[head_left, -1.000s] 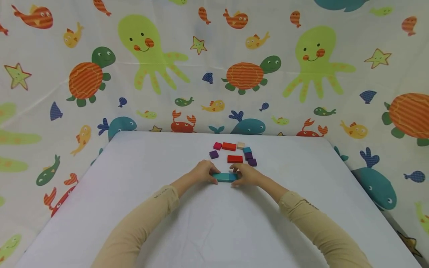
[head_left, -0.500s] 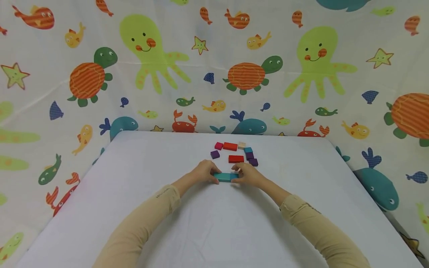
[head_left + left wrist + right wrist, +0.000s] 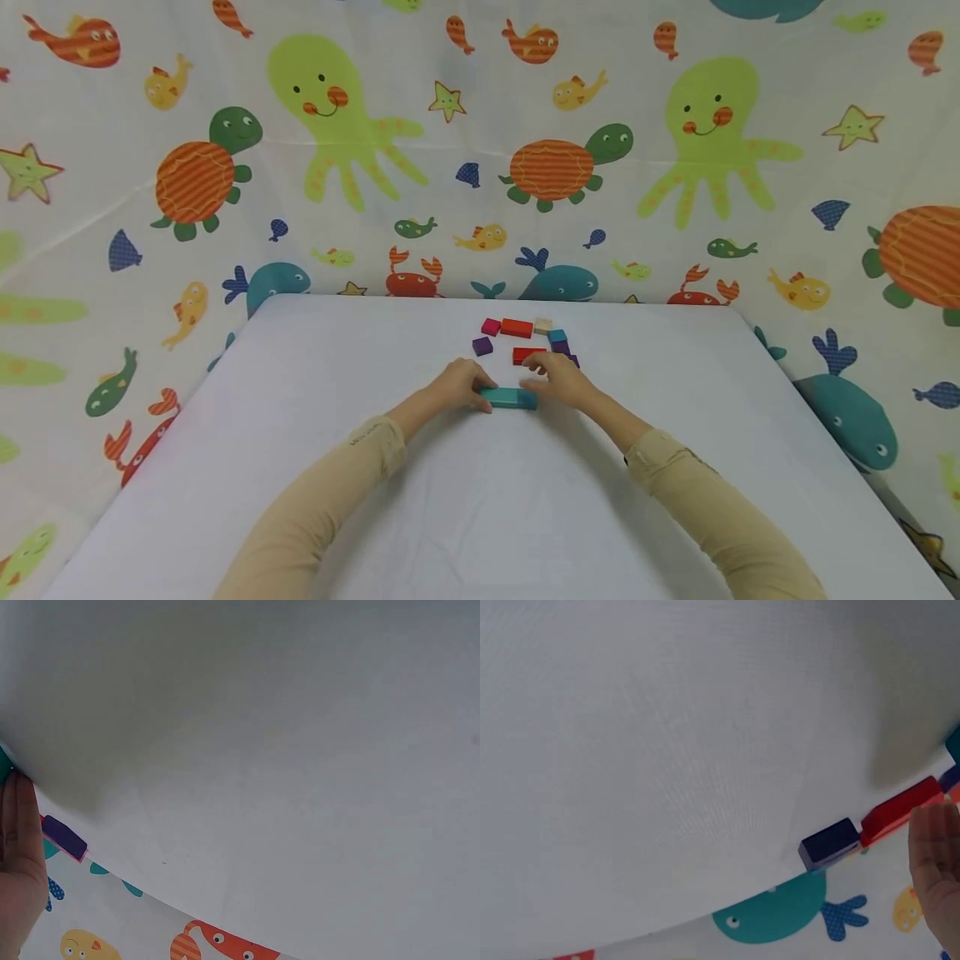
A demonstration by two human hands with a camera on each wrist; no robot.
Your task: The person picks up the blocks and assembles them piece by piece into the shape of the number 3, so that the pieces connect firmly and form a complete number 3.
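Observation:
On the table, a long teal block (image 3: 497, 397) lies end to end with a short blue block (image 3: 528, 400). With thumb in front and fingers behind, my left hand (image 3: 455, 384) pinches the teal block's left end. My right hand (image 3: 566, 382) is just off the blue block's right end, its fingers spread and holding nothing. Behind that hand lies a red block (image 3: 524, 357), partly covered by the fingers. In the right wrist view the same hand (image 3: 936, 859) shows relaxed fingers close to the red block (image 3: 901, 808).
Further back are a purple block (image 3: 483, 346), a pink block (image 3: 491, 327), an orange-red block (image 3: 517, 328), a cream block (image 3: 543, 327) and another blue block (image 3: 557, 335). Purple blocks (image 3: 561, 347) sit behind my right hand. A sea-animal curtain (image 3: 450, 142) hangs beyond the white table (image 3: 375, 333).
My right hand has let go of the blue block and shifted slightly up and right, now overlapping the red and purple blocks in view. The left hand keeps its hold.

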